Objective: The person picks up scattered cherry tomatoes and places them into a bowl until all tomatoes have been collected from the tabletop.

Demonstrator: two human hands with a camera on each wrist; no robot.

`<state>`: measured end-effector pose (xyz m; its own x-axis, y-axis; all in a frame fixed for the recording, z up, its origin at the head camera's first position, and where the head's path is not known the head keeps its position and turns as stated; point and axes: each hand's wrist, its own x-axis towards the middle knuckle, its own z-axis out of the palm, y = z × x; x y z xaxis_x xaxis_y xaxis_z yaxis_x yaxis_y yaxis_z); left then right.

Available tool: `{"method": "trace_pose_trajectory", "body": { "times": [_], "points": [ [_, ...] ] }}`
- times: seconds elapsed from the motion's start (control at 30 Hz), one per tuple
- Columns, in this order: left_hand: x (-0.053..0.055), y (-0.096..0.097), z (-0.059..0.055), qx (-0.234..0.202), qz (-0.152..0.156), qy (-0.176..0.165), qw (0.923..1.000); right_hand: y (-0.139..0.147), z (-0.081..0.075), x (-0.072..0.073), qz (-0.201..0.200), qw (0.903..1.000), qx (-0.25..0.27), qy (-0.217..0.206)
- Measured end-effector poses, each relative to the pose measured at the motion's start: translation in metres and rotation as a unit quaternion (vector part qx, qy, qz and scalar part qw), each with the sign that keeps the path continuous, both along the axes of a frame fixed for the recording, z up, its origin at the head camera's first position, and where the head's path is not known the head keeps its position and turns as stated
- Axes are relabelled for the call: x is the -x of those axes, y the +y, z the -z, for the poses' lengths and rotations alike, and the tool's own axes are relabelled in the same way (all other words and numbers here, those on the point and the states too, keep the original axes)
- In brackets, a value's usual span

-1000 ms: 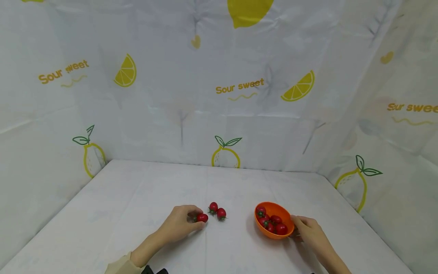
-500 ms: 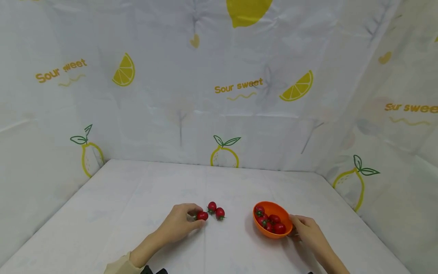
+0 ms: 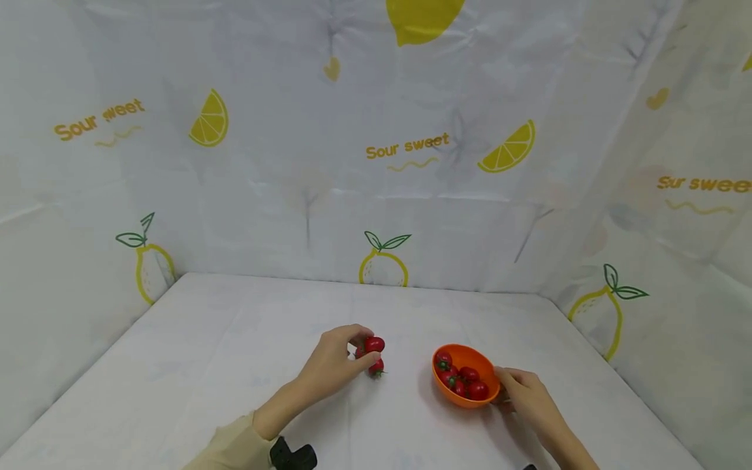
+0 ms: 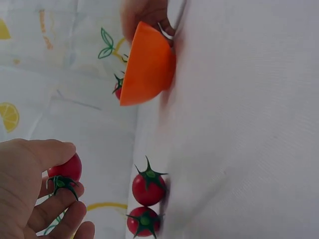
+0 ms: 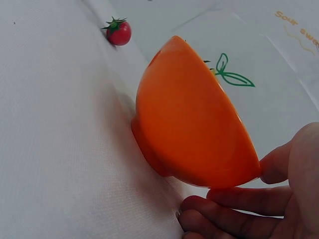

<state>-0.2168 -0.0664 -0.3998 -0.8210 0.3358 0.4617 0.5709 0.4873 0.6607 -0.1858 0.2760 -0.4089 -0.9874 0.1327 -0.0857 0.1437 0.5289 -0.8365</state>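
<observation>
1. Nearest me, at the lower edge of the head view, is my pale beige left sleeve [image 3: 235,445], with a black device [image 3: 295,455] just beside it at the wrist.
2. My right hand [image 3: 531,397] holds the orange bowl [image 5: 184,114] by its side nearest that hand: thumb at the rim, fingers against the outer wall below, with only the bowl's edge between them. The bowl stands on the table, and several red cherry tomatoes [image 3: 478,390] lie inside it, some with green stems showing.
3. My left hand [image 3: 336,362] pinches one cherry tomato [image 4: 70,168] between thumb and fingers, the gap closed down to the tomato's own width. I have it lifted clear of the table, to the left of the bowl and well apart from it; its green stem end shows in the left wrist view.
4. Two more tomatoes [image 4: 148,188] sit side by side on the table, close by my left hand, partly hidden behind it in the head view.
5. Under everything spreads the white table [image 3: 411,431].
6. Farthest off hangs a white backdrop [image 3: 264,189] printed with yellow lemons, lemon slices and the words "Sour sweet".
</observation>
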Motion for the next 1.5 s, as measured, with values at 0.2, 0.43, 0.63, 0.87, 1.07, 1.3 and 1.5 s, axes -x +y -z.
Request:
{"method": "trace_pose_trajectory", "body": {
  "times": [0.2, 0.43, 0.63, 0.87, 1.07, 1.3, 1.5],
  "points": [
    [0.008, 0.027, -0.013, -0.001, 0.02, -0.013, 0.9997, -0.001, -0.001, 0.0, 0.0, 1.0, -0.007, -0.002],
    [0.015, 0.062, -0.019, -0.01, 0.059, -0.043, 0.9973, -0.002, -0.002, 0.002, 0.001, 0.9999, -0.011, -0.003],
    [0.019, 0.089, -0.014, -0.017, 0.076, -0.073, 0.9943, -0.001, -0.002, 0.001, -0.001, 1.0, -0.007, -0.001],
    [0.022, 0.109, -0.009, -0.008, 0.087, -0.071, 0.9937, -0.001, -0.002, -0.001, 0.0, 1.0, -0.007, 0.001],
    [0.023, 0.117, -0.005, -0.004, 0.096, -0.073, 0.9927, -0.001, -0.002, -0.001, 0.002, 0.9999, -0.01, -0.003],
    [0.022, 0.118, -0.005, -0.008, 0.105, -0.08, 0.9912, -0.002, -0.003, 0.0, 0.002, 0.9999, -0.011, -0.007],
    [0.021, 0.115, -0.005, -0.007, 0.092, -0.08, 0.9925, -0.001, -0.002, -0.001, 0.003, 1.0, -0.006, -0.004]
  ]
}}
